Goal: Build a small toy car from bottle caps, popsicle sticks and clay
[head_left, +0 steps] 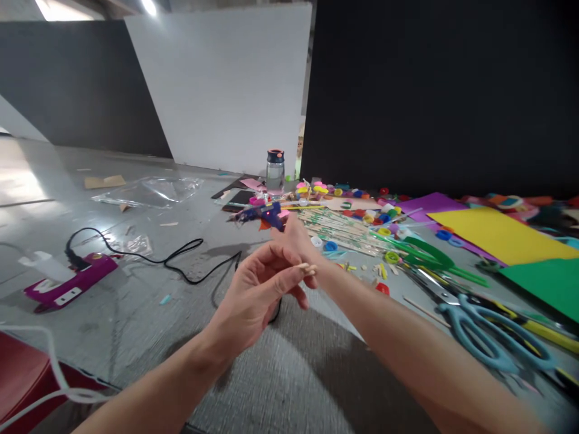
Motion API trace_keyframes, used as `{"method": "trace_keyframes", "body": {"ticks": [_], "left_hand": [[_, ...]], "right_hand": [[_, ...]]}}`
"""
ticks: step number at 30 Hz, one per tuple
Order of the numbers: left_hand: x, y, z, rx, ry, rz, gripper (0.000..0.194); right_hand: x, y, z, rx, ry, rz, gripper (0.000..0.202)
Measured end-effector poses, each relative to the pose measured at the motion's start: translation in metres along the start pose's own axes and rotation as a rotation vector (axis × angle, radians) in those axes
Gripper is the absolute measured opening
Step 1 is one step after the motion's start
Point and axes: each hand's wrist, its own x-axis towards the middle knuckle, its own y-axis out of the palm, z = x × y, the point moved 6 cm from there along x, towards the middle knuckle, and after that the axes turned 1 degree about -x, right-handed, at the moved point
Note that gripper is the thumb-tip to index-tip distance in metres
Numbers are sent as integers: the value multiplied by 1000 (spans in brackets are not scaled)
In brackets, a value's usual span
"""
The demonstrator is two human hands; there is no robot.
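My left hand [257,286] is closed in a pinch on short pale wooden sticks [306,267], whose ends poke out past the thumb. Beyond it, my right hand [296,238] reaches across and is wrapped at the rear of a dark blue glue gun [260,214] with an orange trigger. The gun's nozzle points left, and a black cord [185,256] lies across the table near it. My left hand covers part of my right hand and wrist.
A purple power strip [72,283] lies at left. Right of my hands are bundled wooden sticks [337,226], bottle caps [331,246], blue-handled scissors [474,328] and coloured sheets [493,232]. A water bottle [275,173] stands behind, before upright panels [226,84].
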Motion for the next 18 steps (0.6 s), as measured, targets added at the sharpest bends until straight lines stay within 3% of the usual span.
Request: {"method": "trace_keyframes", "body": {"ticks": [5,9,12,18], "left_hand": [[-7,10,1,-43,7,119,5],[-9,11,5,-37,-15,120,7],[-8,11,10,-23,-53,112,6],[-6,11,20,-13,-79,85,4]], "right_hand": [[-39,-54,0,149,151,-166,12],[-82,-94,0,285,216,-169,12],[-116,-124,-5,363,215,-306,21],[-176,-152,-25,641,265,-385,19]]}}
